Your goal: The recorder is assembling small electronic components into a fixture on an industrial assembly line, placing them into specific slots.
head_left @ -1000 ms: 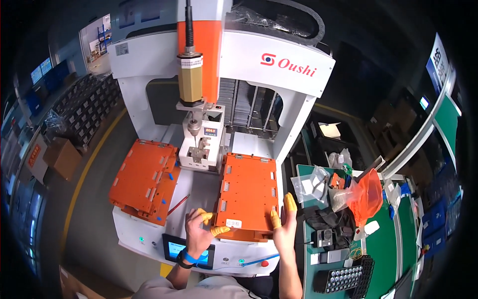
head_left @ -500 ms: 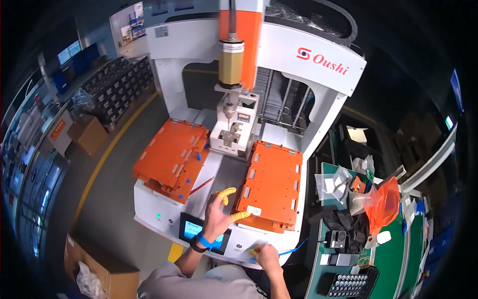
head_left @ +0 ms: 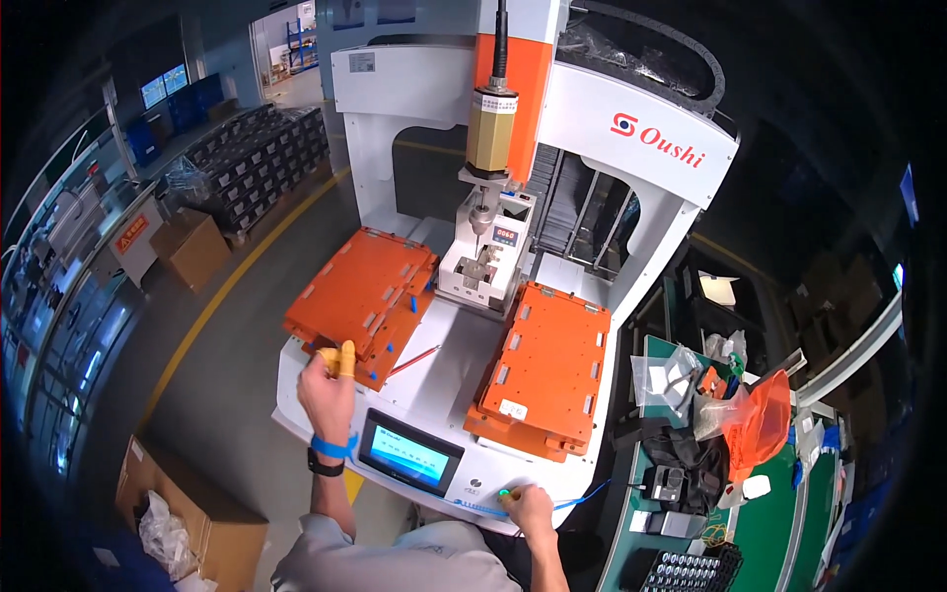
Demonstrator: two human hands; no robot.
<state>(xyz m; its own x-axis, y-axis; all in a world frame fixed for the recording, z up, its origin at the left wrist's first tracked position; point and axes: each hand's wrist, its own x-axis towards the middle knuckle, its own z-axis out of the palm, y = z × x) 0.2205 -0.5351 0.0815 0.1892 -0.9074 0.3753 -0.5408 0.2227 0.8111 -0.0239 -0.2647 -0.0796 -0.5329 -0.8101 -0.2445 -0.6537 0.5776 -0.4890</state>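
My left hand (head_left: 328,390), with yellow finger cots on two raised fingers, is at the front corner of the left orange fixture plate (head_left: 360,286). Those fingers are stretched out, with nothing visible in them. My right hand (head_left: 531,508) has curled fingers and rests at a green button (head_left: 506,492) on the machine's front panel. Between the hands sits a lit touch screen (head_left: 408,454). A second orange fixture plate (head_left: 547,360) lies on the right side of the white bed. Behind the plates, a gold-bodied screwdriver spindle (head_left: 491,133) hangs above a white screw feeder (head_left: 488,252).
A red pen-like stick (head_left: 414,360) lies on the bed beside the left plate. To the right, a green workbench (head_left: 779,523) bears an orange plastic bag (head_left: 758,424), clear bags and a black tray (head_left: 691,570). An open carton (head_left: 187,513) stands at lower left.
My left hand has moved left, from beside the right plate to the left plate's front corner. My right hand stays at the green button. The head view has shifted slightly.
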